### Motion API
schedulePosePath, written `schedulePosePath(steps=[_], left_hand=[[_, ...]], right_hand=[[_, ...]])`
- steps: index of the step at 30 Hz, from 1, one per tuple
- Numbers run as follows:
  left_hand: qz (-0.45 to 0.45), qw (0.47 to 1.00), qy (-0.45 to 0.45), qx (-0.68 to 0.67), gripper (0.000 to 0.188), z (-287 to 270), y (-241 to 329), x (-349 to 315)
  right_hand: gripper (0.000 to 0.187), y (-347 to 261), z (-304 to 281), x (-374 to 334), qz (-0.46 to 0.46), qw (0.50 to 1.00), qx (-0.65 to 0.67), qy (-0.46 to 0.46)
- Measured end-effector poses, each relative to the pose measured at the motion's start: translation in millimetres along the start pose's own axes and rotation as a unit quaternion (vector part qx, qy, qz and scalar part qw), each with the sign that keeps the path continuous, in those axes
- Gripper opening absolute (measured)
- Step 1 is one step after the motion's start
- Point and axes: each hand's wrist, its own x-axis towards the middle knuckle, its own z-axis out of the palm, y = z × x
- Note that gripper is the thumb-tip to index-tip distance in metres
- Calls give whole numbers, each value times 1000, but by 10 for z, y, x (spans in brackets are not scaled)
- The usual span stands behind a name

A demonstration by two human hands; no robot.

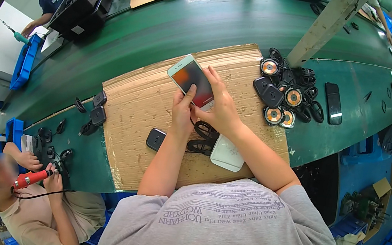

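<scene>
Both hands grip phone (192, 80) over cardboard: left hand (182, 115) near end, right hand (220, 107) right edge; light, slick, breakable.

This was an electronics assembly workshop: a long green bench (181, 25) carried copper coil parts (284, 98), black trays (83, 0) and blue bins (26, 61), with co-workers seated alongside.
</scene>
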Motion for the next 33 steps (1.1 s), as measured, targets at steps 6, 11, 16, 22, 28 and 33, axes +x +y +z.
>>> schedulePosePath(steps=[6,11,16,22,28,33], left_hand=[[-10,990,-95,-106,42,181,109,-27],[-89,989,-75,-91,50,24,57,7],[-74,987,-126,-72,52,-363,-146,127],[-58,982,-120,-134,51,-4,29,63],[-50,988,-98,-111,51,44,53,32],[-64,992,-51,-98,51,-50,-50,93]], right_hand=[[92,-26,-1,-30,73,997,1,-11],[91,-7,10,-54,40,999,-12,30],[91,25,39,-51,38,999,-34,18],[92,30,26,-64,44,997,-62,19],[91,18,34,-71,39,996,-71,23],[92,78,-15,-57,67,994,-79,37]])
